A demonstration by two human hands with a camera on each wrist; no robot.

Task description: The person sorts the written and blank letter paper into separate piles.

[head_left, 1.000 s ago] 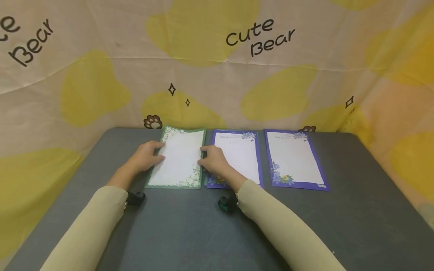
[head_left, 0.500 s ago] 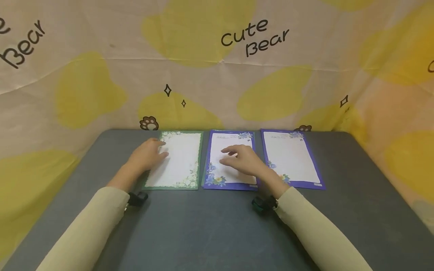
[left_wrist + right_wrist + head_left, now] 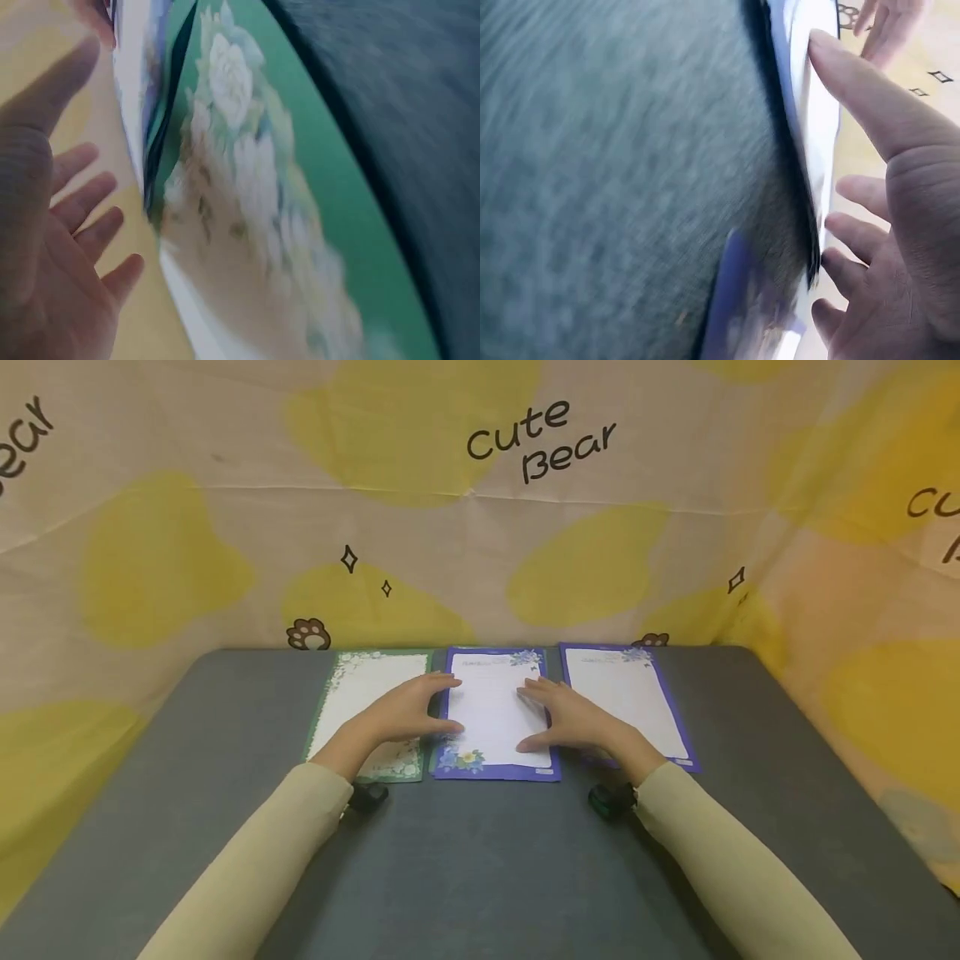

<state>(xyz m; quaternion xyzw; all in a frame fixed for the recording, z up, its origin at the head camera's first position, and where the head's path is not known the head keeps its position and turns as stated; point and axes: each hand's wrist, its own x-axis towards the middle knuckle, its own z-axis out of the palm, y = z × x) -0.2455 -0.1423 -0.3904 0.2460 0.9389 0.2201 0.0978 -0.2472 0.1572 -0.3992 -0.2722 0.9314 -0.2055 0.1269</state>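
In the head view, a middle stack of paper topped by a purple-bordered sheet (image 3: 498,714) lies between my two hands. My left hand (image 3: 397,710) hovers by its left edge, over the right part of a green-bordered floral sheet (image 3: 356,685). On the other side, my right hand (image 3: 573,714) is held near the stack's right edge, fingers spread, partly covering another purple-bordered sheet (image 3: 622,685). Both wrist views show thumb and fingers apart, with nothing gripped. In the left wrist view the green border (image 3: 322,172) lies close below my left hand (image 3: 60,240).
The papers lie in a row near the back of a dark grey table (image 3: 480,868). A yellow-patterned cloth (image 3: 420,435) hangs behind it. Black straps (image 3: 367,797) are worn at both wrists.
My right hand has let go of the green-bordered sheet's right edge and moved right. My left hand has left that sheet's left edge and shifted right to the middle stack.
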